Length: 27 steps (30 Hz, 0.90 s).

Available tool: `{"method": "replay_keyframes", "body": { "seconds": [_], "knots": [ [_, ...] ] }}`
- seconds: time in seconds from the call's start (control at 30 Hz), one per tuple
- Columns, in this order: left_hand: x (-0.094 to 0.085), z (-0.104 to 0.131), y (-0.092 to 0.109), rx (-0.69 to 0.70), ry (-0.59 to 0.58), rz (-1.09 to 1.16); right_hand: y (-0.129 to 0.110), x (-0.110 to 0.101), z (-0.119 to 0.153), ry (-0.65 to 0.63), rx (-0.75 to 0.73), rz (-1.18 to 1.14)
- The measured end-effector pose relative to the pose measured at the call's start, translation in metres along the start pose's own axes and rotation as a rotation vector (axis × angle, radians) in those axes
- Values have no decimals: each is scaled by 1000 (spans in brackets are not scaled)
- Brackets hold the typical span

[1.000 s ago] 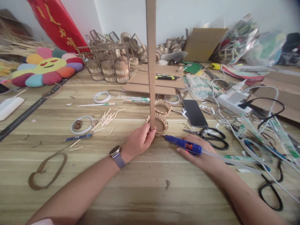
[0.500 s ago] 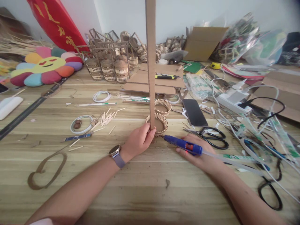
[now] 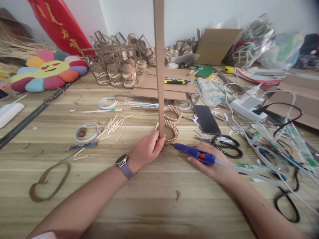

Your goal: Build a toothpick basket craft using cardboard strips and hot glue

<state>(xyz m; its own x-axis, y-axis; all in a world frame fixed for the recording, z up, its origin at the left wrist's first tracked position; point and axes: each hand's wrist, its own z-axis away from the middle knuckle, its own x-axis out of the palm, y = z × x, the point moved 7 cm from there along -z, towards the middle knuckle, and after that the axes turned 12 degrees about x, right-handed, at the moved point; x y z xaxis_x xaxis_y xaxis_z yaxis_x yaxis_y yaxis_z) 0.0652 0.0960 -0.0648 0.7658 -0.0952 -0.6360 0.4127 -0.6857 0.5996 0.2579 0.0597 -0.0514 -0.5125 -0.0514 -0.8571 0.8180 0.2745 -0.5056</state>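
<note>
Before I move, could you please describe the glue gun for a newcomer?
Over the wooden table, find the right hand. It holds the glue gun, tip near a round basket; unlike the black-handled scissors beyond, its body is blue.

The single head view looks forward and steeply down from above the near edge of the table [image 3: 149, 202].

Gold Chinese characters run down the red banner [image 3: 61, 26]; 力 is readable. White marks on the blue packet [image 3: 83, 145] and green print on the wrapper [image 3: 251, 166] are illegible.
</note>
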Motion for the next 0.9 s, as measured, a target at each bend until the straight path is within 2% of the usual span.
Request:
{"method": "replay_keyframes", "body": {
  "seconds": [0.5, 0.9],
  "knots": [
    [0, 0, -1, 12, 1, -9, 2, 1, 0, 2, 4, -6],
    [0, 0, 0, 16, 6, -8, 2, -4, 1, 67, -43, -5]
  ]
}}
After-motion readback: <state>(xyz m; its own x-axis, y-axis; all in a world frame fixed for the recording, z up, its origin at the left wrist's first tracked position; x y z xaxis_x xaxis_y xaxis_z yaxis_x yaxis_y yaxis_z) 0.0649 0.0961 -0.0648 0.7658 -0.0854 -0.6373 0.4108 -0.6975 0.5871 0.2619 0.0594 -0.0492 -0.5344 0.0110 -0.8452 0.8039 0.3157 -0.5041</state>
